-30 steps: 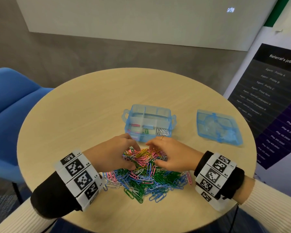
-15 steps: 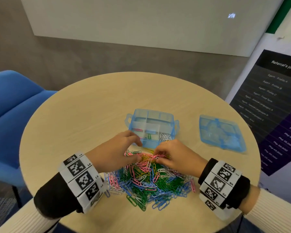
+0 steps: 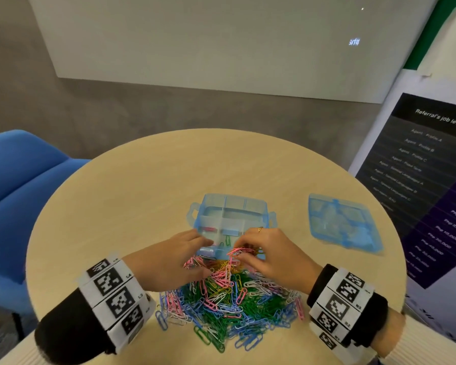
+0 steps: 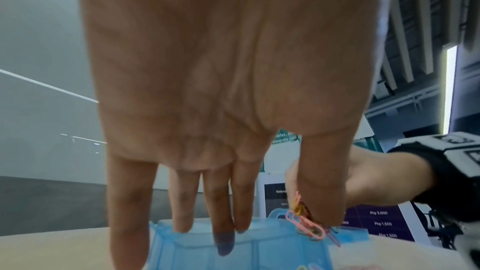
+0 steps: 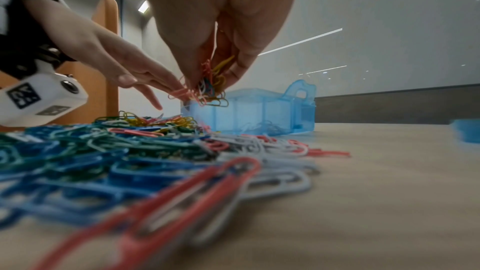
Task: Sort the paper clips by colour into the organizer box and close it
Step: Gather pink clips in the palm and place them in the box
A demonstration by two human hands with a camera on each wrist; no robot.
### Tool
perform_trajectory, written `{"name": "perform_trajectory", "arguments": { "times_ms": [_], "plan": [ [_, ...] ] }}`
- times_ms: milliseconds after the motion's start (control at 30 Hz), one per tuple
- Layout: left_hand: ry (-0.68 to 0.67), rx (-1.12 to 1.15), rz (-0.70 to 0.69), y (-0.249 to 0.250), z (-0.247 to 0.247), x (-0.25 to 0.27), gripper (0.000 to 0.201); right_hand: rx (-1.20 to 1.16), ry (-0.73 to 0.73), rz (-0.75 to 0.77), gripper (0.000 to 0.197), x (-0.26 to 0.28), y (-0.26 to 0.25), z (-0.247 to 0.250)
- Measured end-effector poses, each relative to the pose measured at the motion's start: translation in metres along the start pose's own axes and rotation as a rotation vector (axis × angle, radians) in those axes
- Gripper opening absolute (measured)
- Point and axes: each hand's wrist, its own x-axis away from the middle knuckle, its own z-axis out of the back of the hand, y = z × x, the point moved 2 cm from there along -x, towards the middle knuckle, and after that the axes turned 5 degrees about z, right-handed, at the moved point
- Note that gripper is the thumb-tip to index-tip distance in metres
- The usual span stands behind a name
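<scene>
Right hand (image 3: 277, 255) pinches a tangled bunch of pink and yellow wire paper clips (image 5: 207, 87) above the translucent blue plastic organizer box (image 3: 231, 219); left hand (image 3: 169, 262), fingers straight, rests beside the multicoloured clip pile (image 3: 229, 306) on the round wooden desk (image 3: 142, 196).

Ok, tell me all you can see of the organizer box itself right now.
The organizer box is clear blue plastic, split into compartments, with a latch loop at each end. It sits upright and open on the round table, behind the clip pile; its lid lies apart on its right. A few clips lie inside. The left hand has fingertips at its near wall.
</scene>
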Motion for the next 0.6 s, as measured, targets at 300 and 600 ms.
{"name": "perform_trajectory", "arguments": {
  "times_ms": [300,600],
  "plan": [
    [0.112,0.382,0.110,0.023,0.009,0.016,0.068,-0.111,0.167,0.085,0.014,0.002,-0.003,0.002],
    [-0.336,1.933,0.283,0.049,-0.007,-0.021,0.064,-0.071,0.308,0.248,0.013,0.002,-0.009,0.006]
  ]
}}
